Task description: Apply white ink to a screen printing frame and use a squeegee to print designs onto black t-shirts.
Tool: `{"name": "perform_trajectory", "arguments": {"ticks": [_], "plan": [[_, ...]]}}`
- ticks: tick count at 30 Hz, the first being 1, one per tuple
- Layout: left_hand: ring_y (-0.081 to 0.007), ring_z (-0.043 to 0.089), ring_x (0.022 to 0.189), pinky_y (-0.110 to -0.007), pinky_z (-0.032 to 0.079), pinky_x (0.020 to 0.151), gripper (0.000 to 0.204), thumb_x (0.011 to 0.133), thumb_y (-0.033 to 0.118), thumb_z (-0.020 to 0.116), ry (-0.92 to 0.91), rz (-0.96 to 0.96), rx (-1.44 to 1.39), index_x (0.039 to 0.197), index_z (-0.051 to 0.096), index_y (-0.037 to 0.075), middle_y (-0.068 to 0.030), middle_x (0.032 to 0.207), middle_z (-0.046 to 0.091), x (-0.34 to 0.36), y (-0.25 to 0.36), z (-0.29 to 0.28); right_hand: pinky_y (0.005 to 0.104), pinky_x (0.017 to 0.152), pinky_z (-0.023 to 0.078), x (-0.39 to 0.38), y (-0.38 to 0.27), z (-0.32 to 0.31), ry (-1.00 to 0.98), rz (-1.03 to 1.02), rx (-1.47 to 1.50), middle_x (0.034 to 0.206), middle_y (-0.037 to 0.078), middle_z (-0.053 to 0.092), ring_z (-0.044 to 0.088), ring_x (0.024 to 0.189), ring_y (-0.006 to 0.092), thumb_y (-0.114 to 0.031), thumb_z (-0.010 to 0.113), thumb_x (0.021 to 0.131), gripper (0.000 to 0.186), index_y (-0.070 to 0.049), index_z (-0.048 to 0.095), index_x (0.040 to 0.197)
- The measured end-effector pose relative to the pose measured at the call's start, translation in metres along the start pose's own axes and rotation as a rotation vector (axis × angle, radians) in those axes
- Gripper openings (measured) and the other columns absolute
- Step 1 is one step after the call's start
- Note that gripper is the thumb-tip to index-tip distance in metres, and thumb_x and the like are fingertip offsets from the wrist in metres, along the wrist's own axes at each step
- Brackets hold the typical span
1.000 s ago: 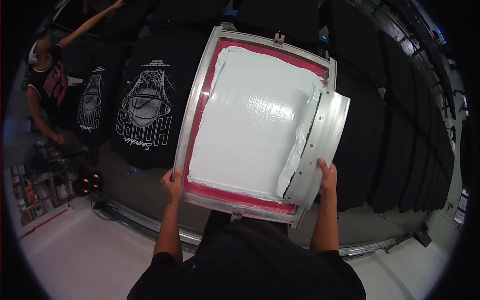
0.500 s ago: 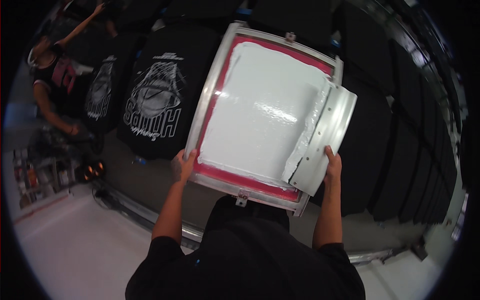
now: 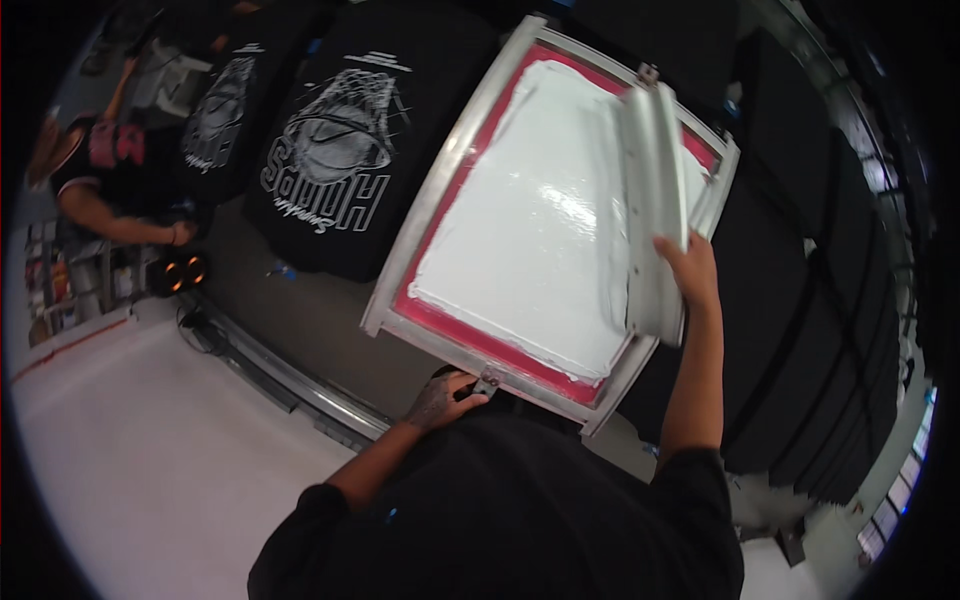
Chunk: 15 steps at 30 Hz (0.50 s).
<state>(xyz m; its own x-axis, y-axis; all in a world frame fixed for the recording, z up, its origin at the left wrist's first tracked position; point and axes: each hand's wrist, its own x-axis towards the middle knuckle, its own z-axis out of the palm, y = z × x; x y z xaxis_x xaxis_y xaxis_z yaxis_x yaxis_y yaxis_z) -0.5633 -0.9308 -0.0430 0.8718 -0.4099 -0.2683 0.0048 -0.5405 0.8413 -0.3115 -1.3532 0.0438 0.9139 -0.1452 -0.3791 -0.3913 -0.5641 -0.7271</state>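
Squeegee (image 3: 650, 200), a long curved metal bar, is held in the right hand (image 3: 697, 268) over the right side of the silver frame (image 3: 441, 200), while the left hand (image 3: 440, 400) curls at the small metal clip (image 3: 488, 383) on the near edge, its grip too hard to tell. A steady, even hold should stop the bar tipping and keep the thick, shiny white ink (image 3: 540, 220) smooth inside its pink border (image 3: 480, 341)

Dim overall; glare streaks the glossy white ink layer (image 3: 540, 215); bright rectangular window panes (image 3: 886, 520) glow; bent edges blacken.
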Motion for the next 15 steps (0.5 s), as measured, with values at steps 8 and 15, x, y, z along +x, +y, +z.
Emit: {"name": "perform_trajectory", "arguments": {"ticks": [8,15], "plan": [[-0.0121,0.067,0.078,-0.029,0.054,0.071,0.021,0.096,0.018,0.072,-0.008,-0.408,-0.4,0.11,0.071,0.003,-0.0052,0.085,0.07,-0.01,-0.024,0.033,0.0462,0.08,0.055,0.117,-0.075,-0.005,0.118,-0.358,-0.692,0.091,0.022,0.073,0.072,0.081,0.0365,-0.022,0.073,0.087,0.035,-0.001,0.069,0.114],[-0.0083,0.065,0.079,-0.028,0.053,0.07,0.014,0.099,0.014,0.068,-0.006,-0.456,-0.558,0.104,0.063,0.003,-0.0031,0.086,0.07,-0.02,-0.031,0.049,0.0432,0.097,0.043,0.107,0.01,0.06,0.327,-0.628,-0.803,0.104,0.009,0.064,0.061,0.106,0.0276,-0.004,0.07,0.07,0.038,-0.01,0.065,0.107]]}}
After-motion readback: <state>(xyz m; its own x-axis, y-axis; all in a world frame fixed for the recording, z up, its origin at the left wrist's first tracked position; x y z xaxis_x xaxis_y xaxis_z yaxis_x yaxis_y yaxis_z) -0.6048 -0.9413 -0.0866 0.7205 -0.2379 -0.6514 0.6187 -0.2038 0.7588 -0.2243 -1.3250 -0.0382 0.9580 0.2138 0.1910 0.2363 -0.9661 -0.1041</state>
